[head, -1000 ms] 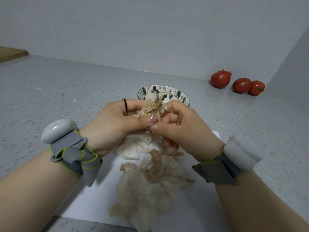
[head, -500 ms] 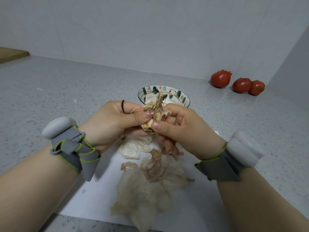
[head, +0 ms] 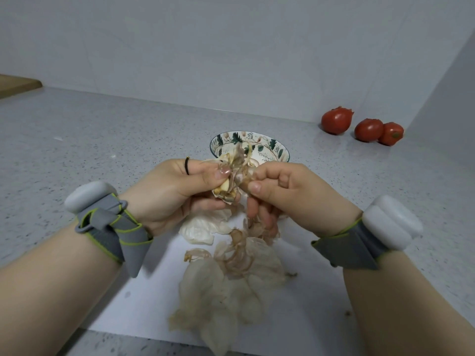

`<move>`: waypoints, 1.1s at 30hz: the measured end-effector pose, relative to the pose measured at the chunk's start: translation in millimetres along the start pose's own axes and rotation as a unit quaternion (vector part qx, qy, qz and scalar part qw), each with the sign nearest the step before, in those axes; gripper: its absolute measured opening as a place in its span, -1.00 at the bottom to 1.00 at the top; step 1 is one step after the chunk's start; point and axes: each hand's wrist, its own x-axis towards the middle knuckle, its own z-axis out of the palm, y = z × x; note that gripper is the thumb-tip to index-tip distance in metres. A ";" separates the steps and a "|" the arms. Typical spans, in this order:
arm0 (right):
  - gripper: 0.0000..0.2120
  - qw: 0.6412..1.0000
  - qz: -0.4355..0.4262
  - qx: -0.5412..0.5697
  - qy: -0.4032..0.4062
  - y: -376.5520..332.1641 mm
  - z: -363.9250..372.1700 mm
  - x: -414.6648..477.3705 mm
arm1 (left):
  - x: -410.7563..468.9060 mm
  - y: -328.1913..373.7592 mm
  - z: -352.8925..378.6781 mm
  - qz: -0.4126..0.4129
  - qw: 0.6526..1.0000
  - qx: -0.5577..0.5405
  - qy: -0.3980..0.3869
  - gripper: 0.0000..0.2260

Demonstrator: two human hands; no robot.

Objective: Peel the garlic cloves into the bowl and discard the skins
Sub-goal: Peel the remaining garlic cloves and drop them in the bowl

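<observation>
Both hands hold a garlic head (head: 229, 181) with dry, ragged skin above a white sheet. My left hand (head: 172, 191) grips its left side, thumb pressed on an exposed pale clove. My right hand (head: 287, 193) pinches the papery skin on its right side between thumb and forefinger. Just behind the hands stands a patterned bowl (head: 272, 147) with a green leaf design; its inside is mostly hidden by the garlic. A pile of peeled skins (head: 231, 276) lies on the sheet below the hands.
The white sheet (head: 308, 304) lies on a grey speckled counter (head: 102, 140). Three red tomatoes (head: 365, 127) sit at the back right by the wall corner. A wooden board edge (head: 15, 84) shows at far left.
The hands have drawn slightly apart, opening the garlic head and exposing a pale clove under my left thumb. The skin pile and bowl have not moved.
</observation>
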 end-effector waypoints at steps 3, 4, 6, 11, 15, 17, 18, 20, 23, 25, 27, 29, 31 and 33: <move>-0.78 1.000 -0.002 -0.021 0.011 -0.6 -1.8 -0.4 | -0.1 0.1 1.7 -0.005 1.000 -0.001 0.010 -0.56; -0.78 1.000 -0.001 -0.025 0.015 -0.6 -2.7 -0.4 | -0.3 0.6 3.6 -0.008 1.000 -0.001 0.014 -0.65; -0.77 0.999 0.000 -0.025 0.024 -0.6 -5.2 -0.5 | -0.9 1.5 7.9 -0.011 1.000 0.005 0.026 -0.81; -0.77 0.999 -0.002 -0.026 0.036 -1.8 -12.0 -1.7 | -2.2 3.5 11.6 -0.008 0.999 0.006 0.044 -0.83; -0.75 0.997 -0.013 0.008 0.074 -3.3 -18.8 -2.6 | -2.2 4.3 10.8 0.000 0.997 0.034 0.065 -0.83; -0.76 0.996 -0.015 0.023 0.081 -3.6 -19.9 -3.2 | -2.1 4.3 10.2 0.007 0.996 0.049 0.071 -0.83; -0.76 0.996 -0.013 0.025 0.079 -2.9 -19.6 -3.1 | -2.3 4.1 10.0 0.008 0.996 0.054 0.070 -0.83; -0.76 0.997 -0.009 0.024 0.075 -1.6 -18.3 -2.4 | -2.7 4.5 10.0 0.007 0.996 0.056 0.064 -0.83; -0.76 0.996 -0.008 0.027 0.083 -1.9 -18.3 -2.2 | -2.6 4.5 11.2 0.020 0.993 0.099 0.069 -0.86; -0.75 0.996 -0.010 0.024 0.085 -2.7 -18.3 -3.0 | -2.1 -0.6 10.3 0.034 0.969 0.230 0.078 -0.93; -0.75 0.996 -0.006 0.020 0.083 -2.6 -17.8 -3.3 | -2.6 -6.4 11.3 0.030 0.930 0.363 0.055 -0.91; -0.74 0.997 -0.002 0.017 0.080 -2.6 -17.4 -3.3 | -3.2 -9.5 13.5 0.017 0.921 0.387 0.035 -0.92; -0.72 0.997 0.001 0.014 0.079 -2.9 -17.2 -3.0 | -2.5 -9.3 13.3 0.019 0.926 0.374 0.050 -0.91; -0.71 0.997 0.002 0.015 0.077 -2.9 -17.1 -3.2 | -1.2 -9.6 10.9 0.025 0.921 0.382 0.070 -0.89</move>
